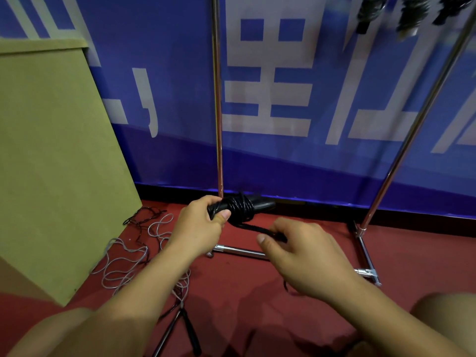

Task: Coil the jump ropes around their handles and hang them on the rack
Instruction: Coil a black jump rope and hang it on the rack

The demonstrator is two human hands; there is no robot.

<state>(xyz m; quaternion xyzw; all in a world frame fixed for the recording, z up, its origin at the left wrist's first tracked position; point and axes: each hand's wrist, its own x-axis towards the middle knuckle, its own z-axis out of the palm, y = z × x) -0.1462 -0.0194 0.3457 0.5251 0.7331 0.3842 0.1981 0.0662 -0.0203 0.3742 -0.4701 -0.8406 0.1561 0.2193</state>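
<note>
Coiled jump rope (239,208) between left hand (198,225) and right hand (306,256), before rack (217,99); loose ropes (128,256) on floor (257,300) left; box (51,163) far left; banner (309,99) behind rack.

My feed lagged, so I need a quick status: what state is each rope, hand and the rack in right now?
Black jump rope: mostly coiled around its handles, tail end loose.
Left hand: grips the handles.
Right hand: pinches the rope's tail.
Grey jump rope: uncoiled, tangled on the floor.
Rack: upright; coiled ropes hang from the top.
</note>
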